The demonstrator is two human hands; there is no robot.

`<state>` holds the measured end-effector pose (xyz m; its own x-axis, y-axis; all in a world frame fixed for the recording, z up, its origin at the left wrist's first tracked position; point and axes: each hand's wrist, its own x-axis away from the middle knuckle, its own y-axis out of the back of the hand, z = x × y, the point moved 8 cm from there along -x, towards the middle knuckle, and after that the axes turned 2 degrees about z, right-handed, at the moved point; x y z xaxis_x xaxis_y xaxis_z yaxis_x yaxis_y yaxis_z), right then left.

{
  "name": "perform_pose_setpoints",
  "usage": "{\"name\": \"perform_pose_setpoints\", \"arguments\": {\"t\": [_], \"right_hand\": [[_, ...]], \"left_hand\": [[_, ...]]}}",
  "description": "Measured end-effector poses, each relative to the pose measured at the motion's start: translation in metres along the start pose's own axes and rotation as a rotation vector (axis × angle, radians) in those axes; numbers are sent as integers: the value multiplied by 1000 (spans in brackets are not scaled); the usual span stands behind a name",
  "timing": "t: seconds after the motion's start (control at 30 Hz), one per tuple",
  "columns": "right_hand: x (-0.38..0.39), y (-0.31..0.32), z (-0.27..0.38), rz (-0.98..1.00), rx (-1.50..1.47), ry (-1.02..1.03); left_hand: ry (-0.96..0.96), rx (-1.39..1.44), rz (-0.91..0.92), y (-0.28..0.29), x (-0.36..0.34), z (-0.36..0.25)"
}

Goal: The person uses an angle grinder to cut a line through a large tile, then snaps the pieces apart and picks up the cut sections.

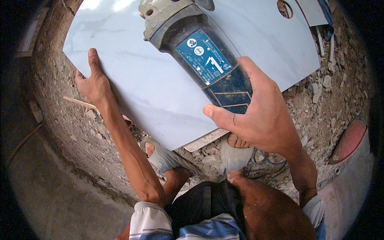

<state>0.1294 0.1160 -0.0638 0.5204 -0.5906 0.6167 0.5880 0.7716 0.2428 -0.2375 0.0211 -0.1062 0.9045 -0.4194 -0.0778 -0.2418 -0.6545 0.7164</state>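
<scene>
Two hands we see in the head view, and each has its own thing. The right hand (258, 110) is wrapped around the rear body of the grinder (204, 60), thumb on the near side; its other fingers are mostly hidden. The grinder is over the white tile (136, 92), its long axis slanting from this hand away to the upper left, metal head (172, 21) farthest. Whether they touch, we cannot tell. The left hand (96, 84) pinches the tile's left edge, thumb on top, apart from the grinder. We judge this slant matters most.
</scene>
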Motion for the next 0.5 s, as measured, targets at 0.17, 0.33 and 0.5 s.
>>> {"name": "perform_pose_setpoints", "arguments": {"t": [0.17,0.33,0.5], "right_hand": [[6,0,-6,-9,17,14],[12,-1,-9,3,-25,19],[18,-2,-13,-2,4,12]], "left_hand": [[-47,40,15,-3,-4,3],[-32,10,12,0,-1,-1],[-48,32,-14,1,3,-2]]}}
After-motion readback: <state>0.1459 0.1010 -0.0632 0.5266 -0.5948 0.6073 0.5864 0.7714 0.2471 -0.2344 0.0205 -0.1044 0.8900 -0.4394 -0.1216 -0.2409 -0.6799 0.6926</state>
